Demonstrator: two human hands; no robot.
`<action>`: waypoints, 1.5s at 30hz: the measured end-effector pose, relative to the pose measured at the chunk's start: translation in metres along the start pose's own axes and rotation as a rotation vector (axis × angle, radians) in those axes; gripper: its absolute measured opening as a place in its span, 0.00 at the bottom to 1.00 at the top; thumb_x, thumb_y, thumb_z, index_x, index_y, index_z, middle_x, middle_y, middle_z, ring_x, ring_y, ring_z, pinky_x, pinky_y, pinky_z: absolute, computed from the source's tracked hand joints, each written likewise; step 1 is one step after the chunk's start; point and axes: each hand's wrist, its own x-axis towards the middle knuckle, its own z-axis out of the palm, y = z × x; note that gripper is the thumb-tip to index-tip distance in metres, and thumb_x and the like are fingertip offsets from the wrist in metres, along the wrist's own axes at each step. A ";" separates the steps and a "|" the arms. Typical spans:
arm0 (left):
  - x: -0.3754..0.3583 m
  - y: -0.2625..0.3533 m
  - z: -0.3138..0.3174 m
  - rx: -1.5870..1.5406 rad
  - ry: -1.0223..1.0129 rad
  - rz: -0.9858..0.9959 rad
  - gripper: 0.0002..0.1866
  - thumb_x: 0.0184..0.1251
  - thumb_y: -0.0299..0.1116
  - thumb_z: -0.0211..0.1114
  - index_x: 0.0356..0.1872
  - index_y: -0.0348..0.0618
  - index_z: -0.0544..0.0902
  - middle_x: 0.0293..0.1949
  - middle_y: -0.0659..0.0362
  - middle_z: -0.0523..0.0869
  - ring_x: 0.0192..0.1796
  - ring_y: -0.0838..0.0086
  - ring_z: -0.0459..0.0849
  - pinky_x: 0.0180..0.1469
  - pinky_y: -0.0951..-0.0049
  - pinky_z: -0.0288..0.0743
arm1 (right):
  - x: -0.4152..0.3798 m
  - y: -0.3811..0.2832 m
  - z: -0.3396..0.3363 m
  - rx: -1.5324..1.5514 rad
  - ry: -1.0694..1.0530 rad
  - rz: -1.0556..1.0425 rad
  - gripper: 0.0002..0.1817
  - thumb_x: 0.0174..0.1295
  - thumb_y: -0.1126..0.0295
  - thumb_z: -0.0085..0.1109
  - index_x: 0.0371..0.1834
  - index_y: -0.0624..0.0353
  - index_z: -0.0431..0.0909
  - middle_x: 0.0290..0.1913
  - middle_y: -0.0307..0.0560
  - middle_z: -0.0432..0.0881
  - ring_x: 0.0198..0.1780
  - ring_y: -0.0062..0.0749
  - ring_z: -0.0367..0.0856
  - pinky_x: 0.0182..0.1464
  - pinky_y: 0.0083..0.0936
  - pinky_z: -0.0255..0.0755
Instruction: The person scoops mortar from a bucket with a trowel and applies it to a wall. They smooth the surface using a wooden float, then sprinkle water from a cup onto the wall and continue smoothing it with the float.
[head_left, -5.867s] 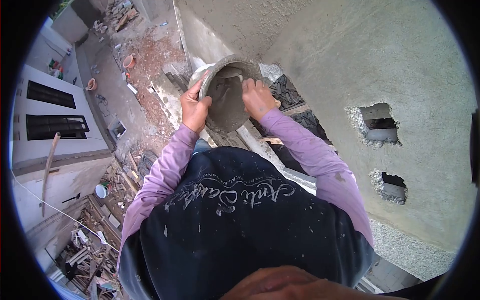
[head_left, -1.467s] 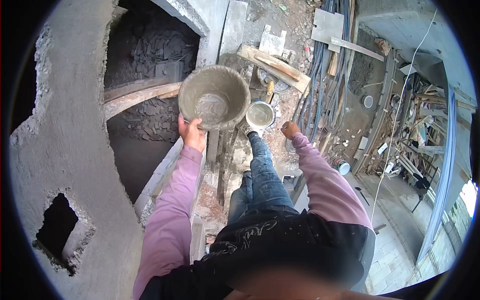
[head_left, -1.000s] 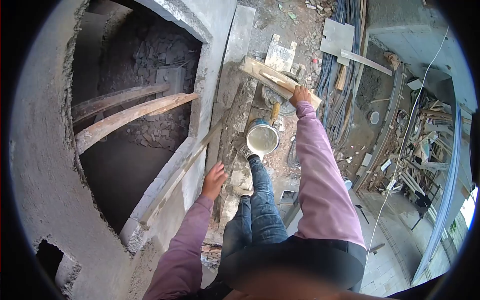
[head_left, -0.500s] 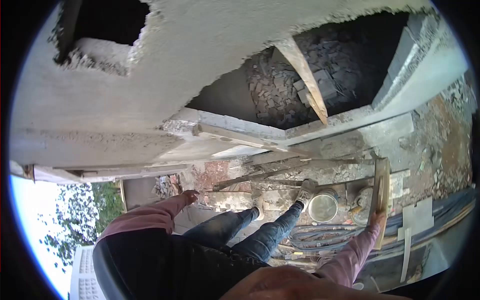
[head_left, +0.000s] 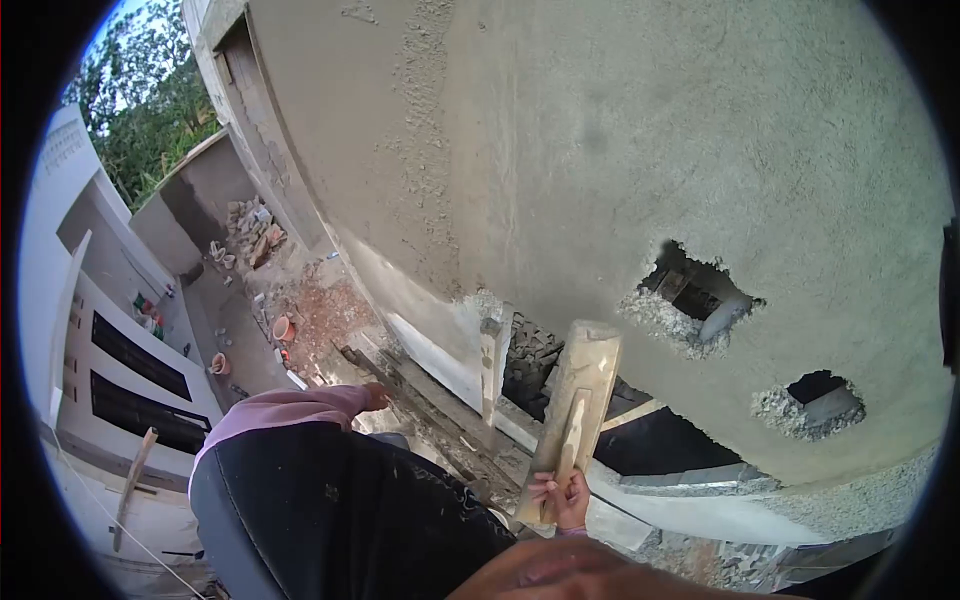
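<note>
My right hand (head_left: 566, 497) is closed around the lower end of the handle of a long wooden plastering float (head_left: 592, 362). The float is raised upright with its handle side toward me, and it overlaps the broken opening in the wall in this view. Behind it rises the grey plastered wall (head_left: 560, 190). My left hand (head_left: 376, 397) hangs low beside my body, away from the wall, with its fingers loosely extended and nothing visible in them.
Rough holes break the wall at right, one a small hole (head_left: 822, 402). Narrow planks (head_left: 420, 405) lie along the wall's foot, near a wooden post (head_left: 490, 375). Buckets, including an orange bucket (head_left: 284, 328), and a rubble heap (head_left: 255, 232) stand farther along the passage. A white building (head_left: 130, 385) flanks the left.
My view has swung up from the ground and my feet to the wall. My right hand has lifted the float from low at my side to in front of the wall.
</note>
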 end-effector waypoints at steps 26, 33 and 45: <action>-0.069 -0.150 0.138 -0.762 0.274 -0.597 0.22 0.50 0.28 0.69 0.51 0.43 0.86 0.47 0.44 0.89 0.56 0.54 0.86 0.59 0.62 0.79 | 0.351 -0.484 0.461 -0.780 -0.060 -0.862 0.14 0.73 0.60 0.57 0.40 0.61 0.73 0.23 0.41 0.74 0.16 0.23 0.71 0.16 0.22 0.67; 0.023 -0.186 0.107 -0.766 0.609 -0.418 0.26 0.49 0.25 0.66 0.55 0.47 0.86 0.38 0.48 0.91 0.38 0.63 0.90 0.43 0.66 0.82 | 0.355 -0.331 0.418 -1.250 0.139 -0.792 0.17 0.69 0.64 0.61 0.31 0.66 0.69 0.19 0.57 0.78 0.16 0.45 0.79 0.19 0.39 0.69; -0.016 -0.195 0.116 -1.094 0.423 -0.527 0.27 0.52 0.25 0.66 0.58 0.41 0.82 0.42 0.51 0.90 0.45 0.60 0.89 0.50 0.65 0.81 | 0.340 -0.287 0.359 -1.005 0.019 -0.633 0.14 0.75 0.60 0.54 0.40 0.61 0.70 0.21 0.36 0.72 0.16 0.18 0.69 0.17 0.18 0.64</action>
